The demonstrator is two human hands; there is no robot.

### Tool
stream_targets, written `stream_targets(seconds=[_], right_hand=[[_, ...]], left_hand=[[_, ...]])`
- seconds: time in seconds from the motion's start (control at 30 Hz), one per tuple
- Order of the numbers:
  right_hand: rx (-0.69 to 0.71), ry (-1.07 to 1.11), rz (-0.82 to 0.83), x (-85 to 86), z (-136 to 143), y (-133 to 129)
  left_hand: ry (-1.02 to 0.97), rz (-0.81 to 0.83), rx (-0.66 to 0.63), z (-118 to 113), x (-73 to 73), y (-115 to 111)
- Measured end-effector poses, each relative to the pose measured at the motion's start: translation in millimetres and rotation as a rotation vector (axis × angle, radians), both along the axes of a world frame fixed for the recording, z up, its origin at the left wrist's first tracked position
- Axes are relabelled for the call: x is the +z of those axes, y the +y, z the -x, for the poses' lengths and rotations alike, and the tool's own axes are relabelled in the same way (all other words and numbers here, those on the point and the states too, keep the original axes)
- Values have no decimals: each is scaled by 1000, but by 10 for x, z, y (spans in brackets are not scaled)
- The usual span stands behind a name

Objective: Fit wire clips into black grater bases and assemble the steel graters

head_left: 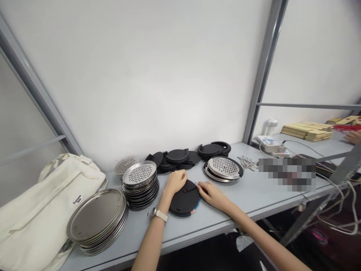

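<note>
A black round disc (183, 203) lies flat on the table in front of me, with a blue and orange strip along its lower right edge. My left hand (177, 181) rests with curled fingers on its upper left edge, gripping it there. At the disc's right edge, my right hand (211, 194) pinches a small metal wire clip (196, 184) between thumb and forefinger. The clip touches or nearly touches a raised black tab (189, 186) on the disc. Fingertips of the left hand are partly hidden.
Left stand a stack of round metal trays (97, 214) and a stack of perforated metal plates (140, 175). Black rings and discs (177, 155) lie behind. Right are grater-like plates (224, 166) and a pile of wire clips (247, 163). A cream bag (42, 210) sits far left; another person's hand (353, 137) shows far right.
</note>
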State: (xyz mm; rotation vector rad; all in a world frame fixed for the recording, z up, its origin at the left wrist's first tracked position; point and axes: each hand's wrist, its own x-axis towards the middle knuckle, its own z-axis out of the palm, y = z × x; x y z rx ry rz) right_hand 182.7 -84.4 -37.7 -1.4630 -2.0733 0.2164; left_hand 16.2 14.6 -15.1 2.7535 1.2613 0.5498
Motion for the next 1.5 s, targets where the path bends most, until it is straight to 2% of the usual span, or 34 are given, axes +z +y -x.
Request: stream_targets(seconds=[0.23, 0.6, 0.93, 1.23, 1.5], right_hand=[[-29, 13, -41, -51, -14, 0], [-25, -53, -49, -98, -26, 31], [-84, -105, -43, -98, -8, 121], [-38, -115, -56, -99, -24, 64], [-61, -153, -45, -114, -11, 106]], left_hand=[[8, 0, -8, 9, 33, -31], [-3, -18, -4, 28, -8, -19], [6, -19, 9, 30, -3, -21], [15, -1, 13, 38, -4, -20], [21, 4, 21, 36, -1, -21]])
